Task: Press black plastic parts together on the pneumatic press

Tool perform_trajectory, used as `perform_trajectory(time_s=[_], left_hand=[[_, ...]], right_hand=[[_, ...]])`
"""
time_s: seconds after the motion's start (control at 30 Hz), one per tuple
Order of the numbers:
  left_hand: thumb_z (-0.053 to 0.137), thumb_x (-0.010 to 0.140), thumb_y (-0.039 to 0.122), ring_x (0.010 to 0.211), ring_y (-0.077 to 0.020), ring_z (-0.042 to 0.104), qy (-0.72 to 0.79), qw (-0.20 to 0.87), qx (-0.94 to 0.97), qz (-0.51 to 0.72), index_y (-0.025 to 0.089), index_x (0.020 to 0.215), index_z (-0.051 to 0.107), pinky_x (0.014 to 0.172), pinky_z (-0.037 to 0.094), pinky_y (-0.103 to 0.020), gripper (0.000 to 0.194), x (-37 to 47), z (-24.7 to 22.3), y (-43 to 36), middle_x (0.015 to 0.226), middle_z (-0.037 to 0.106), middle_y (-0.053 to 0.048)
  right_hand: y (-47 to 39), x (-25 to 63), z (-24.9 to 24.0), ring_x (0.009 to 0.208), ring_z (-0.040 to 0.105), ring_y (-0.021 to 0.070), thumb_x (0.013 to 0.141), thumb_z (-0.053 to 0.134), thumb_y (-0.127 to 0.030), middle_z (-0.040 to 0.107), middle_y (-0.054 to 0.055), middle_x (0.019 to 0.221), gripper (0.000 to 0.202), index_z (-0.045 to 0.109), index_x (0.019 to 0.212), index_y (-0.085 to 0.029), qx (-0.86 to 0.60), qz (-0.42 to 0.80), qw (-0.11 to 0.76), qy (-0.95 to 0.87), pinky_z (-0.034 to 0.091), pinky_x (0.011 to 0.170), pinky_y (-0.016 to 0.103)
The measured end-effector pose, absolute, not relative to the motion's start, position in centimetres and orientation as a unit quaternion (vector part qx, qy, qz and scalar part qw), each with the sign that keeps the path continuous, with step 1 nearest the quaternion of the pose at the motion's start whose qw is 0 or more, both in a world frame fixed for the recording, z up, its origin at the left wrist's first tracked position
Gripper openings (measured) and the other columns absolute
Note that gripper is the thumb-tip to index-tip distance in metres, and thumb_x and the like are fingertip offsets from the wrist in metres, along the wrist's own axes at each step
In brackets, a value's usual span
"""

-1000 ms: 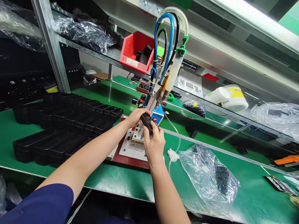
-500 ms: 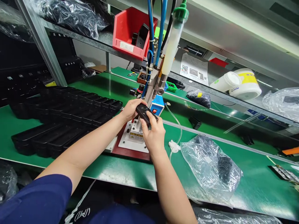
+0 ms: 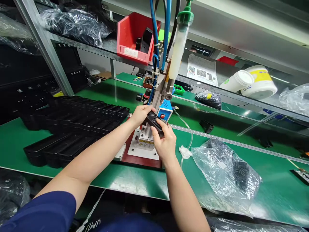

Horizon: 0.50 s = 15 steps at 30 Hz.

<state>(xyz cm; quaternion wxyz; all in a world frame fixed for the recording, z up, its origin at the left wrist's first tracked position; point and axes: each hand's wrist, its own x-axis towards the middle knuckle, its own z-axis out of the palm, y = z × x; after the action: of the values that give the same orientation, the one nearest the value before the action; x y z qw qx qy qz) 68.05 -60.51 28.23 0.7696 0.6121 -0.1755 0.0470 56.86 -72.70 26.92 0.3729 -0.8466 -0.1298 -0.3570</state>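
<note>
A black ribbed plastic part [image 3: 154, 120] is held between both hands at the foot of the bench press. My left hand [image 3: 142, 115] grips its upper left end, and my right hand [image 3: 165, 137] closes on its lower right end with thumb and fingers. Just above the part is the nozzle of a dispenser with a milky syringe [image 3: 177, 51]. Below lies the press's white base plate [image 3: 145, 151] on a dark red board. A blue box [image 3: 165, 111] with a red switch stands right behind my right hand.
Rows of black trays [image 3: 58, 145] fill the left of the green table. To the right lies a clear plastic bag [image 3: 224, 170] with dark parts inside, beside a thin tube and white tissue [image 3: 185, 152]. A red bin [image 3: 135, 35] and white tubs [image 3: 259, 82] are on the shelf.
The view has shifted slightly, so the bench and shelf appear a little further right. Both hands still hold the black part; my right index finger now bends closer against it.
</note>
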Motion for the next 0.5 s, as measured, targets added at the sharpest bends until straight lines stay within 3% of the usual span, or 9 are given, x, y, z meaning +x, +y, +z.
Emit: perform_trajectory(time_s=[0.2,0.4,0.5], left_hand=[[0.057,0.073,0.058,0.059,-0.014,0.051,-0.176,0.745,0.639,0.07,0.013,0.07,0.067,0.057,0.039,-0.025,0.046,67.8,27.6,-60.6,0.067,0.06,-0.005],[0.048,0.08,0.042,0.08,-0.0183,0.057,-0.119,0.686,0.69,0.2,0.016,0.075,0.068,0.074,0.042,-0.028,0.033,65.5,27.1,-60.1,0.08,0.064,-0.005],[0.049,0.081,0.039,0.089,-0.0202,0.058,-0.114,0.656,0.712,0.225,0.017,0.083,0.068,0.084,0.042,-0.03,0.03,64.6,27.1,-59.6,0.087,0.066,-0.004]], right_hand=[[-73.1,56.9,25.6,0.101,0.062,0.0212,0.092,0.056,-0.033,0.065,0.01,0.111,0.033,0.062,0.121,-0.019,-0.833,-0.373,0.382,-0.147,0.052,0.09,0.035],[-76.2,59.3,26.4,0.109,0.06,0.0203,0.087,0.062,-0.035,0.064,0.006,0.119,0.033,0.064,0.118,-0.023,-0.798,-0.202,0.525,-0.217,0.051,0.093,0.034],[-76.3,59.4,26.7,0.112,0.059,0.0199,0.087,0.061,-0.036,0.064,0.006,0.12,0.034,0.064,0.118,-0.022,-0.784,-0.184,0.551,-0.221,0.053,0.09,0.031]])
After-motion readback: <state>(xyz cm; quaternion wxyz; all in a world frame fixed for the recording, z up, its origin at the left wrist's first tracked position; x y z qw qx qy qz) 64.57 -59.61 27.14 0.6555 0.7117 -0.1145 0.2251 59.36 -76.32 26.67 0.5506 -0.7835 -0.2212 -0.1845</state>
